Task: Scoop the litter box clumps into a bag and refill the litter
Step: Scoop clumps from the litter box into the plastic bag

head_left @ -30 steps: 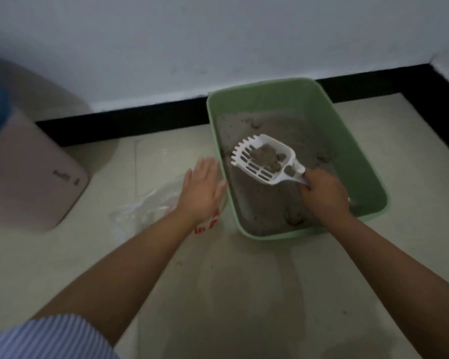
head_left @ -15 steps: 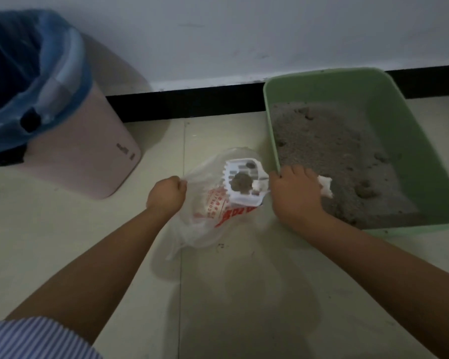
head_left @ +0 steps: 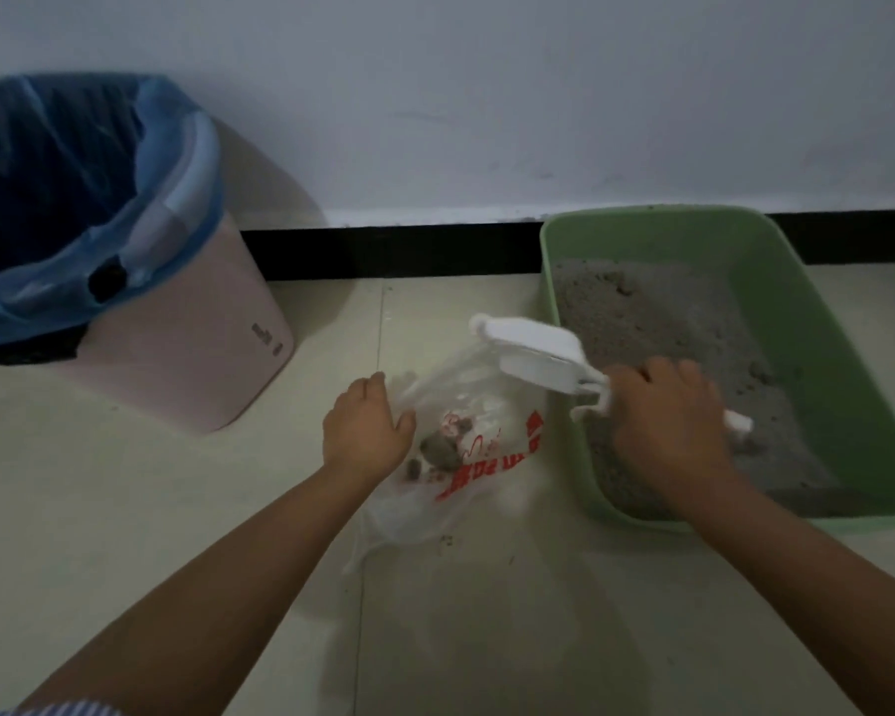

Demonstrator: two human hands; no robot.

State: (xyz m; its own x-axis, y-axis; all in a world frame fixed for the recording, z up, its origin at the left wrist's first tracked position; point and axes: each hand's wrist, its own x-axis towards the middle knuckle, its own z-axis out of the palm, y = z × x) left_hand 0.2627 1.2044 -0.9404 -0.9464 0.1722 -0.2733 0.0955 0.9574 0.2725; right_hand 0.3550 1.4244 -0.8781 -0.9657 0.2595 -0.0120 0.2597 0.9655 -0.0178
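A green litter box point(head_left: 791, 323) with grey litter stands on the floor at the right. My right hand point(head_left: 667, 431) grips the handle of a white slotted scoop point(head_left: 538, 354), which is turned over above the left rim of the box and the bag. A clear plastic bag point(head_left: 466, 457) with red print lies on the floor between my hands, with a few grey clumps point(head_left: 437, 452) inside. My left hand point(head_left: 365, 431) holds the bag's left edge, its fingers curled on the plastic.
A pink bin point(head_left: 177, 354) lined with a blue bag stands at the left against the white wall. A black skirting strip point(head_left: 394, 250) runs along the wall's foot. Pale floor tiles spread in front, with a few specks of litter below the bag.
The scoop went from over the litter box to the bag, then tipped over; the clumps now lie in the bag. My left hand took hold of the bag's edge.
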